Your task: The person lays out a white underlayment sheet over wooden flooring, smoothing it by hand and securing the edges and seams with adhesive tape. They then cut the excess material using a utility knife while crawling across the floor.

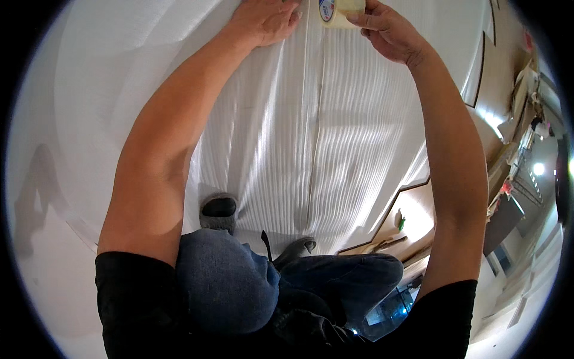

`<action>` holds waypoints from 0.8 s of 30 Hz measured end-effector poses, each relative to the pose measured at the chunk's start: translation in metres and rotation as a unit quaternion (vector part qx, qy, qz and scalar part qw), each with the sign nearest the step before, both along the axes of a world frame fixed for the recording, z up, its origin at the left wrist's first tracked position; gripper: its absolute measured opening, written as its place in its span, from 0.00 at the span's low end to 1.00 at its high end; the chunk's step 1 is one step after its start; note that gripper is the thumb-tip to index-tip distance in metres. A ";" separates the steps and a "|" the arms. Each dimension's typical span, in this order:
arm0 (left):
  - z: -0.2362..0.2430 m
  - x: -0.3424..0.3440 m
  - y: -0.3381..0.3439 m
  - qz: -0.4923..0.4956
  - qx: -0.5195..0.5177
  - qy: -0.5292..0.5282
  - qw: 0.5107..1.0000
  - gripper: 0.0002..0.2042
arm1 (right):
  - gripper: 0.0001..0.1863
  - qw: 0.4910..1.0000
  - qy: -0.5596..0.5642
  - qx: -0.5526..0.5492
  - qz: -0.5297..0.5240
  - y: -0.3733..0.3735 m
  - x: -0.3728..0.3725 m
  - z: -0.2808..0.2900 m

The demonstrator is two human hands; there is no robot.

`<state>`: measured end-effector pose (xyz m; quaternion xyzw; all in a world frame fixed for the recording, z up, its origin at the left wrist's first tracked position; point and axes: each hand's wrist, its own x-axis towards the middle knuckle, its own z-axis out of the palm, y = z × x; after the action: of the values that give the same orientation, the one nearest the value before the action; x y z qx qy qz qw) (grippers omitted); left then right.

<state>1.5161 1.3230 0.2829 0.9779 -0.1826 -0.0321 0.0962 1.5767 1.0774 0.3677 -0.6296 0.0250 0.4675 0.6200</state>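
Note:
Thin white sheeting [359, 137] with fine ripples spreads in front of me, and a long seam runs along its middle. At the top of the view my left hand [268, 21] lies on the sheeting, just left of the seam. Its fingers look flat and hold nothing, though the frame's edge cuts part of them off. Right of the seam, my right hand [391, 30] is closed around a roll of clear, yellowish packing tape [347, 13]. The printed core of the roll faces left, toward my left hand.
My slippers, one dark grey [218, 212] and one partly hidden [298, 246], stand on the sheeting's near part, below my bent knees in jeans [230, 281]. Brown boards [412, 209] with dark edges lie to the right. Beyond them is assorted clutter [514, 173].

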 end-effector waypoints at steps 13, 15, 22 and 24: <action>0.002 -0.002 -0.001 0.006 -0.017 -0.011 1.000 0.31 | 0.31 0.994 -0.104 -0.043 0.010 -0.023 -0.021 -0.040; 0.002 -0.003 0.001 0.003 -0.015 -0.010 1.000 0.31 | 0.32 0.994 -0.094 -0.051 0.002 -0.019 -0.030 -0.037; -0.001 -0.002 -0.003 -0.002 -0.007 -0.005 1.000 0.33 | 0.30 0.977 -0.163 -0.138 0.006 -0.032 -0.059 -0.052; -0.004 -0.001 -0.002 0.002 0.000 -0.019 1.000 0.34 | 0.29 0.960 -0.194 -0.202 0.011 -0.028 -0.073 -0.058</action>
<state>1.5150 1.3213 0.2786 0.9787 -0.1829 -0.0131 0.0923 1.5035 1.0490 0.3096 -0.8203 -0.0085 0.3286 0.4680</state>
